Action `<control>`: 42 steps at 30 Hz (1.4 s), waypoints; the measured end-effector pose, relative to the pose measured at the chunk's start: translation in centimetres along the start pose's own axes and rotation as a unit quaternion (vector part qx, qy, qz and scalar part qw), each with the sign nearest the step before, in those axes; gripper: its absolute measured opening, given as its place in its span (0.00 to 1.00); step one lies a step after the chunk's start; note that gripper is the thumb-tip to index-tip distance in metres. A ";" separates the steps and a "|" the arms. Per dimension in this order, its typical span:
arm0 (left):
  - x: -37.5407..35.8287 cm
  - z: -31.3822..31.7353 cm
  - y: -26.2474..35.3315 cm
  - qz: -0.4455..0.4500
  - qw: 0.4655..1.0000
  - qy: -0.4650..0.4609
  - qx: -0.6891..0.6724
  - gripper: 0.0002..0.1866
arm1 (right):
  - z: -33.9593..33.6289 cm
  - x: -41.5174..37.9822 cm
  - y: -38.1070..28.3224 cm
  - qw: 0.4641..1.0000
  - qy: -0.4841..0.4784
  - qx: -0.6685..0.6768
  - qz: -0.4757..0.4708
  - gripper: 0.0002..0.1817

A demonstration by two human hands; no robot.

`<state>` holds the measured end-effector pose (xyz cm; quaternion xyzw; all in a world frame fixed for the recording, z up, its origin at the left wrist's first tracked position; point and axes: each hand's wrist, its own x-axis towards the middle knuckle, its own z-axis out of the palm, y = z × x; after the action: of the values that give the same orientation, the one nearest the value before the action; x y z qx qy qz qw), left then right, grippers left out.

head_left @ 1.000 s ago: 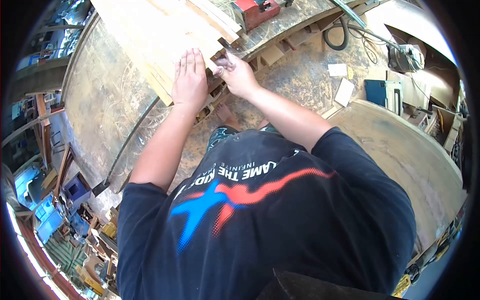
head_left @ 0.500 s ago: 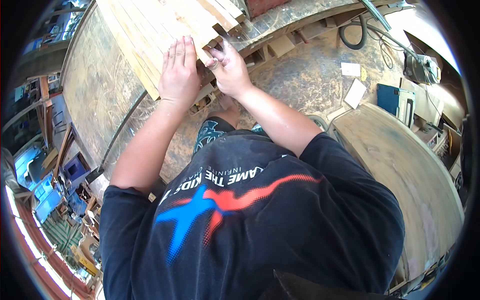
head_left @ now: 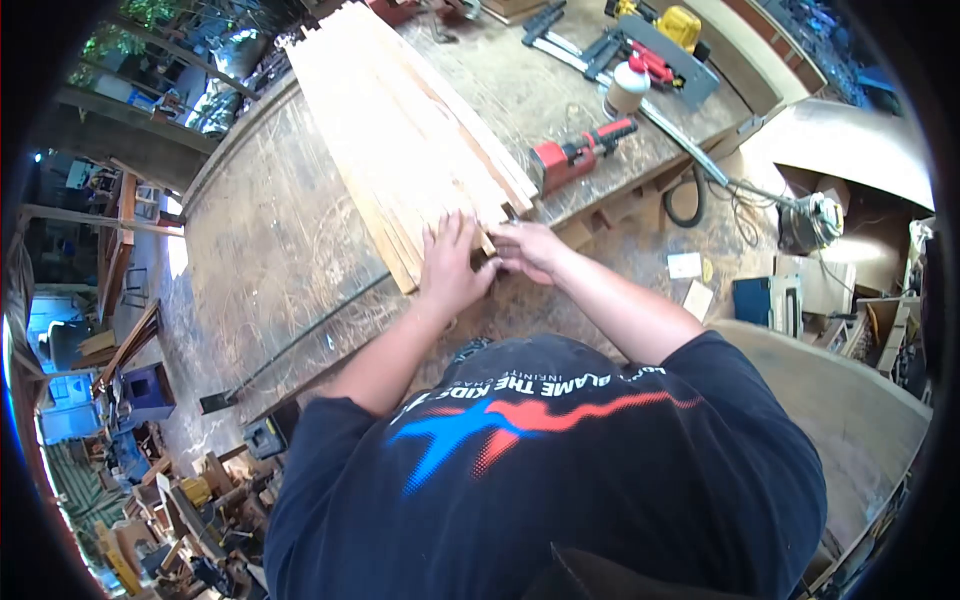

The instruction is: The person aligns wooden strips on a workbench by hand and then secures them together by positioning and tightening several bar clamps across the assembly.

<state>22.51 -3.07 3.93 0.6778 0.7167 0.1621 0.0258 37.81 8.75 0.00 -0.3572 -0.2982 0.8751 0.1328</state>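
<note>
1. The wooden strips [head_left: 385, 130] lie flat, side by side, on the workbench [head_left: 250, 220], near its front edge at the hands' end.
2. Their long axis runs from the hands away across the bench, slanting toward the upper left of the view. The near ends point toward the person and sit unevenly, some reaching farther out than others.
3. The left hand [head_left: 455, 268] rests palm down over the near ends, its fingers extended along the strips and slightly spread, its thumb toward the other hand. It is pressed flat rather than clenched.
4. The right hand [head_left: 528, 250] is at the right side of the near ends, fingers bent inward, close to the left thumb. Whether it grasps a strip or only touches one, I cannot tell.
5. A red and black tool [head_left: 575, 157] lies on the bench just right of the strips, its long side slanting up to the right.
6. Beyond it are a bottle [head_left: 626, 92] with a red cap, standing, a metal bar [head_left: 685, 145], and a yellow tool [head_left: 680, 27].
7. A thin dark rod [head_left: 310, 333] slants from near the strips toward the lower left.
</note>
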 end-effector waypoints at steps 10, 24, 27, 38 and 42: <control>-7.5 7.6 -1.2 -0.415 0.565 -0.131 -0.701 0.26 | -1.1 5.0 2.5 0.997 -0.043 0.054 0.035 0.25; 2.3 8.9 5.0 -0.529 0.423 0.267 -0.686 0.19 | 0.3 4.4 1.2 0.996 0.006 0.090 0.024 0.14; 1.8 8.4 5.2 -0.532 0.433 0.237 -0.688 0.20 | 0.5 3.7 1.0 0.994 0.022 0.099 0.029 0.11; 1.7 8.5 5.1 -0.525 0.440 0.244 -0.686 0.18 | 0.5 3.9 1.1 0.993 0.035 0.114 0.014 0.12; 1.7 8.4 5.2 -0.526 0.435 0.249 -0.687 0.18 | -0.2 4.6 1.4 0.995 0.021 0.092 0.011 0.15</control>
<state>29.52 0.43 -2.34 -0.1398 0.5633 0.7184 0.3834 34.70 9.75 -3.53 -0.3656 -0.2095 0.8924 0.1614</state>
